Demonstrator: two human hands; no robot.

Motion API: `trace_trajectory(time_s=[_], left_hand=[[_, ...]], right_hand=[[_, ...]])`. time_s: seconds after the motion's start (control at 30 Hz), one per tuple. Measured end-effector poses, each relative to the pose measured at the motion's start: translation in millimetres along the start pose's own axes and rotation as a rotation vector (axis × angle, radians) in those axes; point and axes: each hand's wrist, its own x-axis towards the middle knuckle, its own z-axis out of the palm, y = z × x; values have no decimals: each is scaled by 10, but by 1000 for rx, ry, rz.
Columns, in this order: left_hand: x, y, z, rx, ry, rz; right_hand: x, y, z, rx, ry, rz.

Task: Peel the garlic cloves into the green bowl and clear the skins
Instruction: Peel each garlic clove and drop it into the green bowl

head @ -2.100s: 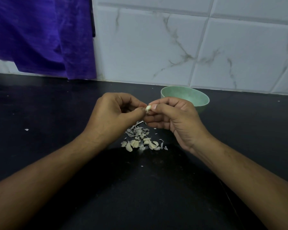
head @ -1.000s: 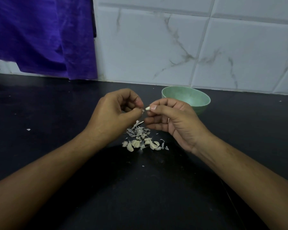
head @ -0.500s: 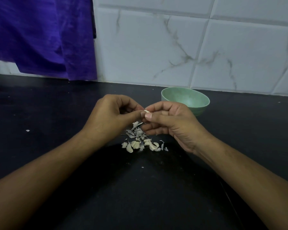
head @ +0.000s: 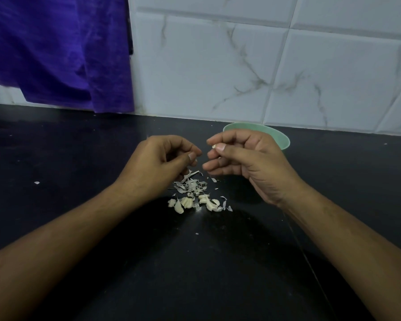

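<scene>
My right hand (head: 248, 163) pinches a small garlic clove (head: 214, 146) between thumb and forefinger, above the black counter. My left hand (head: 158, 163) hovers a short gap to its left, fingers curled, thumb and forefinger pinching a tiny scrap of skin (head: 196, 160). Below the hands lies a heap of grey-white skins (head: 189, 184), and just nearer me several pale cloves (head: 195, 203). The green bowl (head: 284, 141) stands behind my right hand, mostly hidden by it; its inside is not visible.
The black counter (head: 79, 158) runs back to a white marbled tile wall (head: 241, 66). A purple cloth (head: 56, 49) hangs at the back left. A few stray skin flecks (head: 36, 182) lie on the counter.
My hands have drawn apart after meeting at the clove half a second ago. The right one keeps the clove; a scrap of skin came away in the left.
</scene>
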Motion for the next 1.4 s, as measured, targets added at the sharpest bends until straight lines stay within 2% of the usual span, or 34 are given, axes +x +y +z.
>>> trace_trajectory(time_s=[0.2,0.3,0.4,0.57,0.67,0.93,1.03,1.17,1.23,1.4], left_hand=[[3,-18,6,40,-16,12],[-7,-19,16,81,-30,22],[-17,-6,24,95,-42,26],[-21,1,18,78,-44,21],[-12,-11,13,72,-35,12],[1,-35,-12,77,-36,1],[14,-48,-17,103,-29,10],[22,-56,-24,116,-52,4],[23,-50,-35,140,-58,2],[8,-24,-48,216,-45,24]], right_hand=[[43,-107,-138,-84,177,-151],[127,-135,-358,-279,317,-330],[200,-89,-604,-433,405,-351],[228,57,-780,-658,354,-236],[243,71,-809,-670,352,-189],[195,-53,-707,-630,403,-304],[129,-86,-504,-619,229,-312],[7,-62,-215,-622,-196,-113],[-20,-34,-153,-630,-351,-13],[-34,-67,-180,-654,-497,135]])
